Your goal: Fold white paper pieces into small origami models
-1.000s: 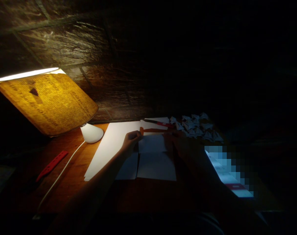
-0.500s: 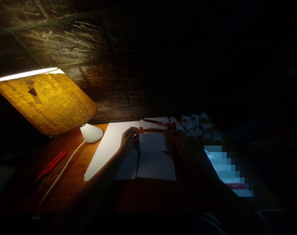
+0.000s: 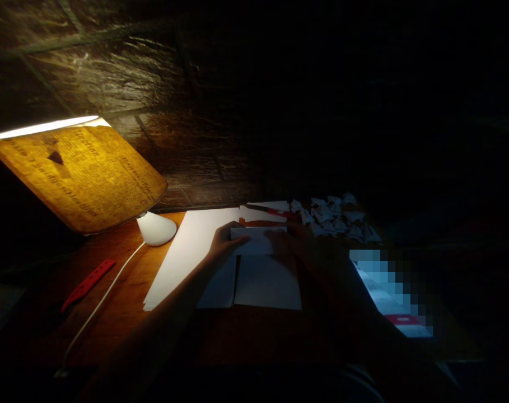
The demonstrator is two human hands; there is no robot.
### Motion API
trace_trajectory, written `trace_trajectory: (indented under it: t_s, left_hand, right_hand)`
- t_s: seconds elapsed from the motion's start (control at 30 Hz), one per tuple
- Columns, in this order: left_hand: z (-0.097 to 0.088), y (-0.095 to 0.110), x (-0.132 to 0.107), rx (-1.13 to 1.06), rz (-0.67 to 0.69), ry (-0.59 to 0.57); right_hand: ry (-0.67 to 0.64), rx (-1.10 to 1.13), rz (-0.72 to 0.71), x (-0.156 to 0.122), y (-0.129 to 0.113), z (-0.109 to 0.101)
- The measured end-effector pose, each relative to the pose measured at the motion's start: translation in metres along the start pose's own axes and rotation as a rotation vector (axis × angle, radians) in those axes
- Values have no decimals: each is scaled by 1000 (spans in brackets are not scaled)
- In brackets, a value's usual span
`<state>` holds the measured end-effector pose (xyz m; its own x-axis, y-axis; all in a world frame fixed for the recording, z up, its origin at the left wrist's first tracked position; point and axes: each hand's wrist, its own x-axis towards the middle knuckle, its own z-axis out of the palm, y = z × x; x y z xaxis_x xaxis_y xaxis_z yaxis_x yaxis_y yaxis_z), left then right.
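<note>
A small white sheet of paper (image 3: pixel 258 242) is between my two hands, above a stack of white paper (image 3: pixel 266 284) on the table. My left hand (image 3: pixel 228 242) grips its left side, with the thumb lying across the front. At the right side my right hand (image 3: pixel 291 242) holds it, mostly in shadow, so its fingers show poorly. Larger white sheets (image 3: pixel 189 246) lie under and to the left of my left hand. Just beyond the hands, a dark and red long tool (image 3: pixel 275 211) rests on more paper.
A lit lamp with a printed shade (image 3: pixel 78 173) stands at the left, its white cord (image 3: pixel 111 288) running forward. A red slotted object (image 3: pixel 88 284) lies nearby. Several folded paper pieces (image 3: pixel 330 217) sit at the back right. A glowing screen (image 3: pixel 399 302) is beside my right forearm.
My left hand has shifted right and now has its thumb over the paper's front. The paper has moved slightly left, and my right hand has come inward over it.
</note>
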<state>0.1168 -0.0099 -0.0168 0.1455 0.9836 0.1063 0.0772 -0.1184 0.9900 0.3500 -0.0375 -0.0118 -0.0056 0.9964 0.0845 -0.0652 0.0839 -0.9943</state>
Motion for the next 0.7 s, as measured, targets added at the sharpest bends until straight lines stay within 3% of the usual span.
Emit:
trace_trajectory:
  t_s: [0.2,0.47,0.7]
  left_hand:
    - [2,9,-5,-124,-20,47]
    - [3,0,-1,-198,17,-220]
    - [1,9,-6,-67,12,-241]
  right_hand:
    - [-51,-29,36,-2,-5,2]
    - [2,-11,32,-4,-8,0]
    - [36,-80,31,-10,-17,0]
